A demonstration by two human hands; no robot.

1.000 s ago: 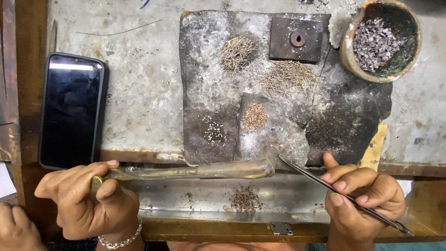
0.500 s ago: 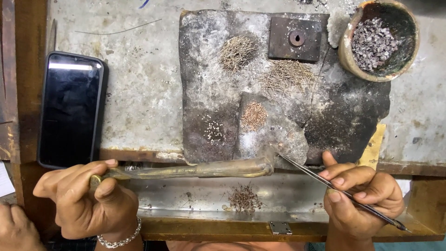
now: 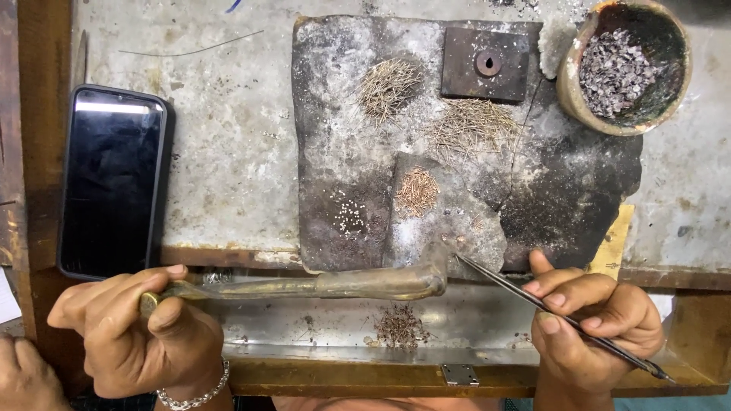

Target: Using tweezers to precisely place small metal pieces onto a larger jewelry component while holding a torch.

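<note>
My left hand grips the near end of a long brass blowpipe that lies along the bench's front edge, its bent tip at the lower edge of a charred soldering slab. In my right hand is a pair of thin dark tweezers, whose points touch the slab's edge just right of the pipe tip. On the slab lie small heaps of fine wire bits, coppery bits and tiny pale beads.
A black phone lies at the left of the grey bench. A square metal block with a hole sits on the slab. A clay bowl of grey chips stands at the back right. Loose filings lie in the metal tray below.
The tweezers' tip has shifted slightly along the slab edge near the pipe tip. Both hands stay almost where they were.
</note>
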